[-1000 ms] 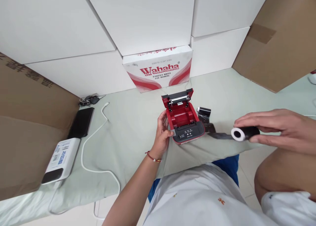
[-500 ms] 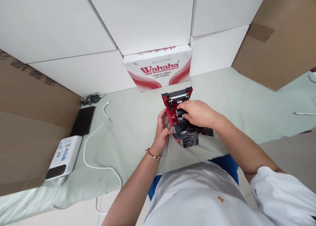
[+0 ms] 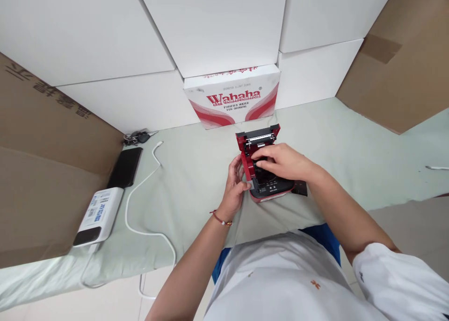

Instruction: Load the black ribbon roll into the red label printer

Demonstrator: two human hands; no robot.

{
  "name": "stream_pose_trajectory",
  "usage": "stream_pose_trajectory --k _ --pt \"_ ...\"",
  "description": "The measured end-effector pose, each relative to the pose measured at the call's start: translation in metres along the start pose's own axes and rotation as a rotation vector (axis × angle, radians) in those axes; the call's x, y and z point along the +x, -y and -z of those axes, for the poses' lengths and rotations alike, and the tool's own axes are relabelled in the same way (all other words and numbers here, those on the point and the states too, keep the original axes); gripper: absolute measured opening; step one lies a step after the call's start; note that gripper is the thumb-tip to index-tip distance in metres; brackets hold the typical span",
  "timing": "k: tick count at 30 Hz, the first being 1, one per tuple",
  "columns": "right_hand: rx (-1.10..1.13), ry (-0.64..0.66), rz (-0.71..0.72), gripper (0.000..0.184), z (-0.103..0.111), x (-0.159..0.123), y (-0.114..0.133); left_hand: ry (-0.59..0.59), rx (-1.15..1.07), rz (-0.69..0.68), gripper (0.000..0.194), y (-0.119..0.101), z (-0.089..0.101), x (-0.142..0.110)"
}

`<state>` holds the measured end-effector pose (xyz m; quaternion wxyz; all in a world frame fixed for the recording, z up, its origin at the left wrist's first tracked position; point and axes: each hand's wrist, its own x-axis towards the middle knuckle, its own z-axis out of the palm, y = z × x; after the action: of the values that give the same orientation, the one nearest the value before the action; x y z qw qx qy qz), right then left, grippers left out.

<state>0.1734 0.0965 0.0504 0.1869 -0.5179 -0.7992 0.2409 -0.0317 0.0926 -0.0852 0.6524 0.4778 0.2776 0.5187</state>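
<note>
A small red printer (image 3: 270,190) with its lid raised stands on the pale green cloth (image 3: 196,171). My left hand (image 3: 235,184) grips the printer's left side with curled fingers. My right hand (image 3: 282,161) reaches into the open bay from the right, its fingers closed on a black roll (image 3: 260,163) that sits inside the bay. Most of the roll is hidden by my fingers. A dark piece of wrapping (image 3: 300,188) lies just right of the printer.
A Wahaha carton (image 3: 233,96) stands behind the printer against white boxes. At the left lie a white cable (image 3: 140,190), a black phone (image 3: 125,167), keys (image 3: 136,137) and a white power bank (image 3: 98,216). Brown cardboard (image 3: 42,162) flanks both sides.
My right hand carried the black roll from the right into the printer's bay. The loose film that hung over the printer's front half a second ago is gone from there. My left hand stayed put.
</note>
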Motion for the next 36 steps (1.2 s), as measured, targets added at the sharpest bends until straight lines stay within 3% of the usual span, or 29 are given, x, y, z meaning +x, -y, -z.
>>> stream_pose_trajectory --k 4,9,14,18,23,29,32,36 --pt "0.151 -0.318 0.107 0.026 -0.003 -0.04 -0.006 0.016 0.014 -0.021 0.086 -0.001 0.001 0.0" --pt "0.012 -0.397 0.373 0.026 -0.042 -0.085 -0.009 0.024 0.032 -0.032 0.087 -0.001 0.002 -0.002" --pt "-0.123 -0.533 0.366 0.048 -0.078 -0.11 -0.01 -0.069 0.115 -0.112 0.084 -0.002 0.004 -0.006" --pt "-0.102 -0.584 0.325 0.058 -0.091 -0.115 -0.01 -0.202 0.287 -0.236 0.072 -0.016 0.0 -0.002" --pt "-0.058 -0.65 0.323 0.063 -0.101 -0.112 -0.012 -0.276 0.545 -0.325 0.059 -0.058 -0.013 0.025" --pt "-0.074 -0.69 0.312 0.061 -0.109 -0.11 -0.013 -0.164 0.761 -0.368 0.056 -0.086 -0.029 0.048" --pt "-0.068 -0.695 0.328 0.059 -0.111 -0.11 -0.015 -0.145 0.775 -0.407 0.051 -0.083 -0.03 0.038" --pt "-0.056 -0.714 0.314 0.061 -0.116 -0.109 -0.017 -0.013 0.717 -0.355 0.054 -0.072 -0.026 0.017"
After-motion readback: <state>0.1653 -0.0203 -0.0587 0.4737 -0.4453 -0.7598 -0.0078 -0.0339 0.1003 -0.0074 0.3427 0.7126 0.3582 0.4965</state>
